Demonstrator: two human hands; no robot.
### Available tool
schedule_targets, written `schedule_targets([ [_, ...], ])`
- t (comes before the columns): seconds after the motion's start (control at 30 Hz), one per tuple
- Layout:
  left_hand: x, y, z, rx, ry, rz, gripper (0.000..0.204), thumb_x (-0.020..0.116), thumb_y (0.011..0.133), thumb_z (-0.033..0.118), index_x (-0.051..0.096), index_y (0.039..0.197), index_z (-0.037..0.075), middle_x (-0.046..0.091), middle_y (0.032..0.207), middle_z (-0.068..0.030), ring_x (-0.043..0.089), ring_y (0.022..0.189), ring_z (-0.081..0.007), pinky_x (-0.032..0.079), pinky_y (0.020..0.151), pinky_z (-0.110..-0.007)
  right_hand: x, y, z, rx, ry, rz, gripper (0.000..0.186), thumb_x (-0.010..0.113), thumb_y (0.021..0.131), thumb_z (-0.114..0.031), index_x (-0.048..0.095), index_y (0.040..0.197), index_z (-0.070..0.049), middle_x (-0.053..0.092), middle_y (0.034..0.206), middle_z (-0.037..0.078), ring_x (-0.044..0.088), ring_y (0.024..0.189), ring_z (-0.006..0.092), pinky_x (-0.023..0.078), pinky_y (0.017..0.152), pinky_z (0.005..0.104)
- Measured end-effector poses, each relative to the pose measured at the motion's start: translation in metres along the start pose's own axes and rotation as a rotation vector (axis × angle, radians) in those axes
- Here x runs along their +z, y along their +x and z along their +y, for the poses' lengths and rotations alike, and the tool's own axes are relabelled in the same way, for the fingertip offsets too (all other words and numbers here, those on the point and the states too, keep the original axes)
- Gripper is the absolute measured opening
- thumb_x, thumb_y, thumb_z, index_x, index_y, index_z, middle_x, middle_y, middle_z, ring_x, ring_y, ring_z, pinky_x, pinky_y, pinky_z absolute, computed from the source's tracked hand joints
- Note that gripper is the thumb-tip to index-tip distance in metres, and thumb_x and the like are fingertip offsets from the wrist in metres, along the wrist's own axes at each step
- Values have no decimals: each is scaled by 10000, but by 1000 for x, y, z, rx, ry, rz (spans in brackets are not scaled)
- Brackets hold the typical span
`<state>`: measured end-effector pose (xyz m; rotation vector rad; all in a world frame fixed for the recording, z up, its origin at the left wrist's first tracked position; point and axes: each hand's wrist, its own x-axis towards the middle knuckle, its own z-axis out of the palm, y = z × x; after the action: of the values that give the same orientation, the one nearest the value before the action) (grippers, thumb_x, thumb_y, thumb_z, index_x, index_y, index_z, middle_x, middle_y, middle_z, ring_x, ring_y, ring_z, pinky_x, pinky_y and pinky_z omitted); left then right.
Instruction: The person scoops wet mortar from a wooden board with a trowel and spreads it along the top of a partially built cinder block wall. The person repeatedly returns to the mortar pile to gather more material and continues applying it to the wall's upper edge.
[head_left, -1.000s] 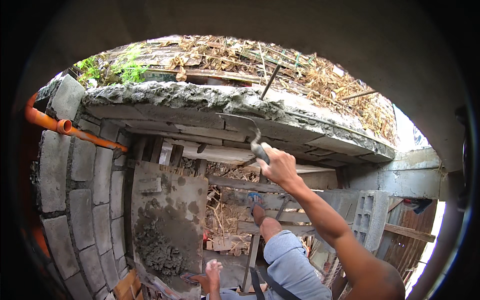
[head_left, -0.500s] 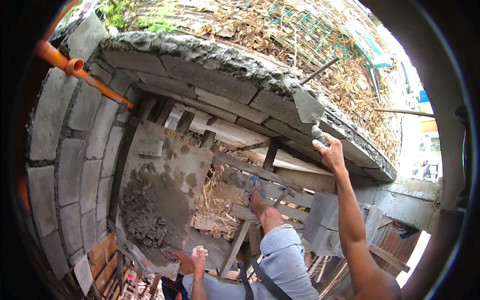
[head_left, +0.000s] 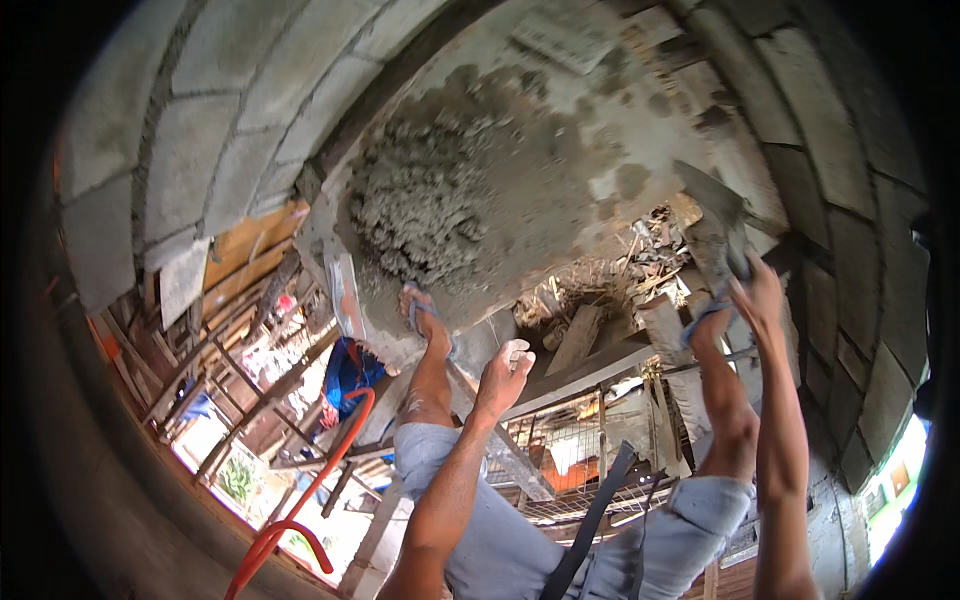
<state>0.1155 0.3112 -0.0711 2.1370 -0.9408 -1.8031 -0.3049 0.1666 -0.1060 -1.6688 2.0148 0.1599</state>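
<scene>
Fingers (head_left: 745, 285) of my right hand (head_left: 755, 300) are closing around the handle of the trowel (head_left: 715, 225), and I am holding it just above the mortar board (head_left: 560, 150). My left hand (head_left: 503, 372) is half curled and free, holding nothing that I can see, near my left foot (head_left: 428, 320). I am judging the trowel stiff and rather light, heavier once it carries wet mortar (head_left: 425, 200), so the handle is the right place to grip. Its long axis is running from my palm up and left, blade pointing toward the mortar heap.
</scene>
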Motion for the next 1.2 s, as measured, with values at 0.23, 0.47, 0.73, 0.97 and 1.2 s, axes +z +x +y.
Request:
schedule_targets([
  [0.23, -76, 0, -36, -186, -959, -39, 369, 500, 1014, 283, 533, 1255, 5, 645, 1051, -87, 615, 973, -162, 470, 893, -312, 229, 156, -367, -542, -425, -380, 145, 671, 865, -169, 663, 958, -59, 688, 833, 149, 683, 719, 293, 534, 582, 446],
  [0.47, -102, -8, -34, -268, -1183, 45, 316, 485, 1021, 259, 556, 1228, 32, 652, 1010, -64, 622, 929, -154, 453, 902, -336, 321, 69, -343, -517, -242, -444, 245, 569, 920, -145, 510, 1142, -58, 615, 820, 124, 648, 654, 289, 510, 510, 388],
  [0.73, -98, 6, -43, -391, -1282, 186, 313, 516, 1005, 279, 568, 1198, 37, 651, 980, -57, 616, 912, -165, 462, 895, -349, 272, -81, -383, -42, 326, -384, 510, 557, 920, -466, 464, 1273, -110, 651, 960, 221, 664, 756, 424, 520, 636, 522],
  [0.97, -111, 9, -52, -409, -1308, 553, 279, 560, 989, 263, 585, 1172, 55, 625, 968, -55, 603, 861, -159, 490, 874, -355, 301, -49, -380, 109, 376, -656, 587, 524, 892, -566, 662, 1099, -35, 691, 904, 238, 663, 960, 389, 509, 818, 505],
  [1.2, -126, -2, -39, -374, -1449, 310, 286, 538, 996, 288, 564, 1179, 70, 607, 970, -47, 569, 933, -156, 440, 894, -356, 264, 17, -339, -72, 277, -469, 431, 672, 784, -300, 651, 1033, 51, 664, 842, 266, 676, 775, 356, 510, 711, 442],
])
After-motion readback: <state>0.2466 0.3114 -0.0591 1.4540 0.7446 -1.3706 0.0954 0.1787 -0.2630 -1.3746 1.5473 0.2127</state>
